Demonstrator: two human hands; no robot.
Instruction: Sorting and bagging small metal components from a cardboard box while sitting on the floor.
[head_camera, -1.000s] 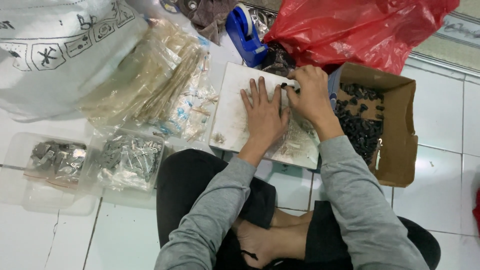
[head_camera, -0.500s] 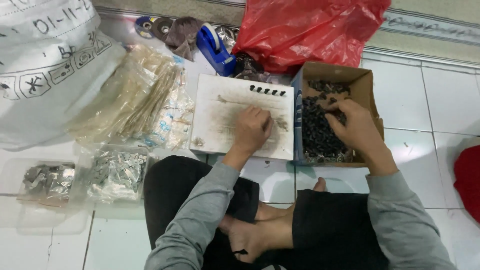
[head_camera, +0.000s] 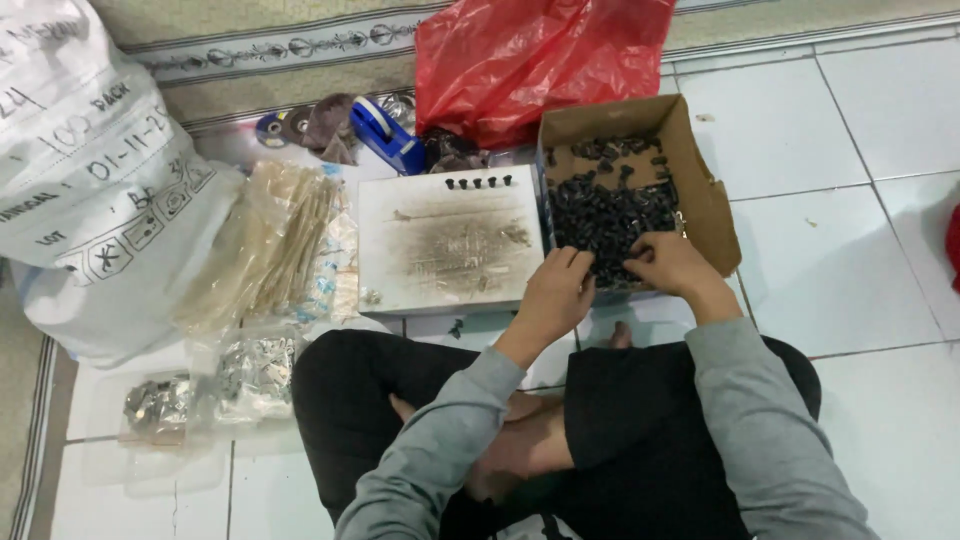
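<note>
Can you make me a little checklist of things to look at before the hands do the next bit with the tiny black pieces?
1. Both hands at the box: ok. The left hand and right hand reach into the cardboard box.
2. Pieces left to pick: ok. Plenty of small black pieces fill the box.
3. A piece already pinched: cannot tell, the fingers hide it.
4. Room on the white board: ok. Only a short row of black pieces stands along its far edge.
5. Board lying flat: ok, it rests on the floor beside the box.
</note>
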